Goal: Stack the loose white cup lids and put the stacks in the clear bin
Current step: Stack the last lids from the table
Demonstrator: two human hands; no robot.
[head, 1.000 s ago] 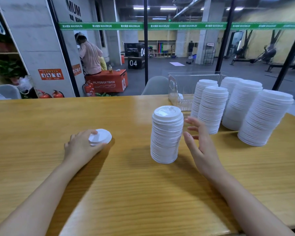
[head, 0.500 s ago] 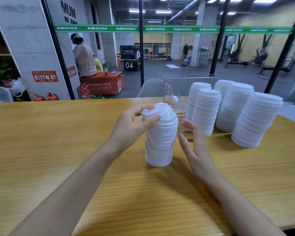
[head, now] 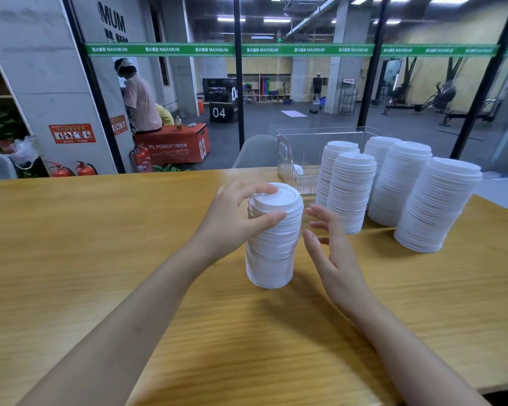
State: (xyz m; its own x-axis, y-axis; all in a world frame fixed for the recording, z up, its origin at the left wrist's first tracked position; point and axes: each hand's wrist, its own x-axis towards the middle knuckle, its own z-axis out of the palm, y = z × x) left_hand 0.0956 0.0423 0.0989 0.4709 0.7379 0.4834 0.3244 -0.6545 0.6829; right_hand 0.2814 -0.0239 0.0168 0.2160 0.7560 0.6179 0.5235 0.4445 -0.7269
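Head view: the clear bin (head: 301,148) is sitting at the wooden table's (head: 85,244) far edge, holding what looks like one white lid (head: 298,169). Five tall stacks (head: 351,194) of ribbed lids are standing just beside it. The left hand (head: 229,221) is pinching the top lid (head: 279,197) of the near stack (head: 272,253). The right hand (head: 329,250) is hovering beside that stack, fingers straight and spread.

We note two slender forearms, bare all the way to the near edge; left hand (head: 227,224) and right hand (head: 332,256) bare as well.
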